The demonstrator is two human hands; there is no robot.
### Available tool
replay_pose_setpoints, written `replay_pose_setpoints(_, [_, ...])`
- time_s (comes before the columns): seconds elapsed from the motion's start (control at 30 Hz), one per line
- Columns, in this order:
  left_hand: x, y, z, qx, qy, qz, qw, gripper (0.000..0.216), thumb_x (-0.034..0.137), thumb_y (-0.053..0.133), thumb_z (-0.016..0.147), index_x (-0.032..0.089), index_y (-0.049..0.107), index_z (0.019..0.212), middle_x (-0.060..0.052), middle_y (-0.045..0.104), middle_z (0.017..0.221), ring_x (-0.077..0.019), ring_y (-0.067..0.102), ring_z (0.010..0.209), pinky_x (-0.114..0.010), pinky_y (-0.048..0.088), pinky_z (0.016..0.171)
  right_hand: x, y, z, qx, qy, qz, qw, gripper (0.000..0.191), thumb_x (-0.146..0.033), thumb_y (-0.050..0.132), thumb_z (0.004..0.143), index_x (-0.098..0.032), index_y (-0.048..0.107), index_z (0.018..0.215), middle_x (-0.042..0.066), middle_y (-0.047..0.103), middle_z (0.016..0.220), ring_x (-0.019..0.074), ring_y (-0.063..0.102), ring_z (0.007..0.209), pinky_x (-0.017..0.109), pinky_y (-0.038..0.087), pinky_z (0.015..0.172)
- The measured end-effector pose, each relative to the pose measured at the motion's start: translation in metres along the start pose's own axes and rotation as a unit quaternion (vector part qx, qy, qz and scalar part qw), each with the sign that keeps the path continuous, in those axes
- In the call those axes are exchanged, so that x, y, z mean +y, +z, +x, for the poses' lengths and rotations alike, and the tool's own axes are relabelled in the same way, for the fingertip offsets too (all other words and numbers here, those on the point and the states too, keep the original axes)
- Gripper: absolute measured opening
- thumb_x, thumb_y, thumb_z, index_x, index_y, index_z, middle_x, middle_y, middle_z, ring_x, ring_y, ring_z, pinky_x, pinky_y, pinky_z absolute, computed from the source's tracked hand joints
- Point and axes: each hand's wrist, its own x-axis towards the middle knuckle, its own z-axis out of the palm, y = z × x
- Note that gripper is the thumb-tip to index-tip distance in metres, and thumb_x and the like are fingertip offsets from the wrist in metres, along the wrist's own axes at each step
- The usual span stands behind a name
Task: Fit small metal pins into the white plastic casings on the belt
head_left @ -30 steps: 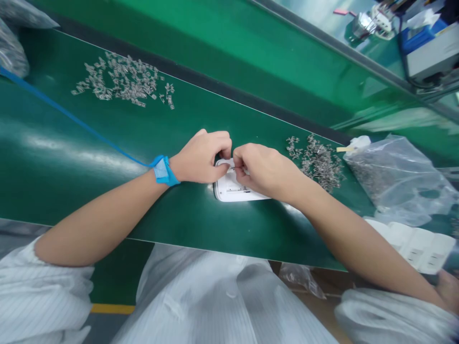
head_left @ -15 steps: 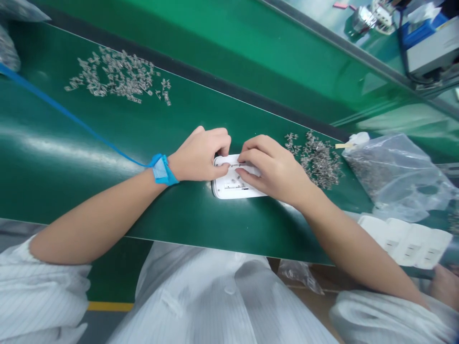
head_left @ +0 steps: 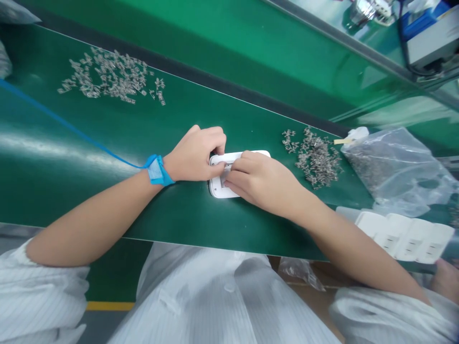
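Mid-frame, the right hand (head_left: 261, 179) covers most of the white casing (head_left: 218, 190), so its right half is largely out of sight and whatever the right fingertips may be pinching cannot be told, while the lower fingers of the left hand (head_left: 195, 154) are hidden under its knuckles. The single pieces in the left metal heap (head_left: 107, 76) and the right metal heap (head_left: 319, 160) are too small to make out, and the clear bag's (head_left: 401, 167) contents blur together. The frame cuts off another person's hand (head_left: 446, 282) at lower right and a bag (head_left: 16, 12) at upper left.
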Motion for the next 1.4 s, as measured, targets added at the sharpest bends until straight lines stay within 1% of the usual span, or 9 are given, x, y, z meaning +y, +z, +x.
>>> replay_pose_setpoints(0.1, [0.0, 0.0, 0.0, 0.0, 0.0, 0.0, 1.0, 0.014, 0.028, 0.057, 0.074, 0.02, 0.046, 0.072, 0.001, 0.055, 0.076, -0.0151, 0.05, 0.068, -0.035, 0.026, 0.067, -0.01, -0.002, 0.005, -0.053, 0.038, -0.037, 0.997, 0.024, -0.009, 0.05, 0.096, -0.013, 0.069, 0.082, 0.008, 0.064, 0.077, 0.0191, 0.047, 0.071, 0.034, 0.035, 0.069])
replay_pose_setpoints(0.23, [0.0, 0.0, 0.0, -0.002, 0.001, -0.002, 1.0, 0.014, 0.029, 0.056, 0.074, 0.02, 0.047, 0.071, 0.0, 0.056, 0.077, -0.0156, 0.05, 0.069, -0.035, 0.025, 0.068, -0.021, -0.007, 0.011, -0.101, 0.091, -0.045, 0.99, 0.021, -0.005, 0.052, 0.092, -0.015, 0.067, 0.08, 0.007, 0.062, 0.072, 0.021, 0.049, 0.068, 0.036, 0.03, 0.065])
replay_pose_setpoints(0.47, [0.003, -0.001, 0.0, -0.006, -0.007, -0.005, 1.0, 0.01, 0.027, 0.054, 0.076, 0.02, 0.048, 0.073, -0.001, 0.058, 0.078, -0.015, 0.048, 0.067, -0.035, 0.027, 0.068, -0.026, 0.004, 0.011, 0.004, 0.146, -0.061, 0.987, 0.023, -0.001, 0.049, 0.088, -0.017, 0.063, 0.077, 0.009, 0.059, 0.071, 0.0224, 0.045, 0.067, 0.036, 0.031, 0.062])
replay_pose_setpoints(0.63, [0.003, -0.002, 0.0, -0.011, -0.01, -0.005, 1.0, 0.01, 0.026, 0.055, 0.077, 0.02, 0.047, 0.075, 0.0, 0.058, 0.079, -0.0152, 0.049, 0.067, -0.035, 0.026, 0.068, -0.018, 0.01, 0.006, 0.06, 0.149, 0.017, 0.987, 0.022, -0.004, 0.047, 0.09, -0.02, 0.058, 0.077, 0.008, 0.062, 0.08, 0.0217, 0.045, 0.074, 0.035, 0.037, 0.066])
replay_pose_setpoints(0.73, [0.003, -0.002, 0.0, -0.014, -0.013, -0.007, 1.0, 0.011, 0.026, 0.055, 0.078, 0.02, 0.047, 0.075, 0.0, 0.058, 0.079, -0.0153, 0.049, 0.068, -0.035, 0.026, 0.068, -0.013, 0.013, 0.007, 0.105, 0.18, 0.062, 0.976, 0.018, -0.006, 0.05, 0.087, -0.022, 0.055, 0.079, 0.006, 0.062, 0.08, 0.0212, 0.048, 0.077, 0.033, 0.038, 0.066])
replay_pose_setpoints(0.93, [0.002, -0.002, 0.0, -0.018, -0.017, -0.015, 1.0, 0.009, 0.026, 0.054, 0.078, 0.019, 0.047, 0.076, 0.0, 0.058, 0.079, -0.015, 0.05, 0.07, -0.035, 0.026, 0.07, -0.004, 0.018, 0.011, 0.173, 0.222, 0.101, 0.954, 0.016, -0.007, 0.053, 0.079, -0.02, 0.062, 0.08, 0.005, 0.066, 0.082, 0.0208, 0.058, 0.081, 0.032, 0.043, 0.068])
replay_pose_setpoints(1.03, [0.002, -0.002, 0.0, -0.014, -0.014, -0.012, 1.0, 0.009, 0.025, 0.053, 0.079, 0.019, 0.048, 0.076, 0.0, 0.059, 0.08, -0.0149, 0.05, 0.07, -0.035, 0.026, 0.07, 0.001, 0.018, 0.01, 0.17, 0.214, 0.123, 0.954, 0.017, -0.009, 0.054, 0.083, -0.02, 0.067, 0.077, 0.006, 0.07, 0.089, 0.0202, 0.062, 0.083, 0.032, 0.047, 0.071])
replay_pose_setpoints(1.17, [0.003, -0.003, -0.001, -0.013, -0.016, -0.02, 1.0, 0.009, 0.024, 0.054, 0.08, 0.019, 0.049, 0.075, 0.0, 0.06, 0.081, -0.0149, 0.051, 0.07, -0.035, 0.027, 0.071, 0.005, 0.014, 0.005, 0.151, 0.17, 0.121, 0.966, 0.019, -0.015, 0.055, 0.091, -0.019, 0.073, 0.086, 0.008, 0.071, 0.093, 0.0206, 0.063, 0.085, 0.033, 0.049, 0.072])
replay_pose_setpoints(1.4, [0.004, -0.004, 0.0, -0.018, -0.015, -0.032, 0.999, 0.006, 0.019, 0.052, 0.08, 0.018, 0.052, 0.074, 0.0, 0.061, 0.081, -0.0143, 0.052, 0.071, -0.036, 0.027, 0.072, 0.002, 0.012, 0.005, 0.118, 0.164, 0.103, 0.974, 0.019, -0.017, 0.053, 0.093, -0.018, 0.068, 0.082, 0.01, 0.068, 0.093, 0.0222, 0.057, 0.085, 0.036, 0.047, 0.072])
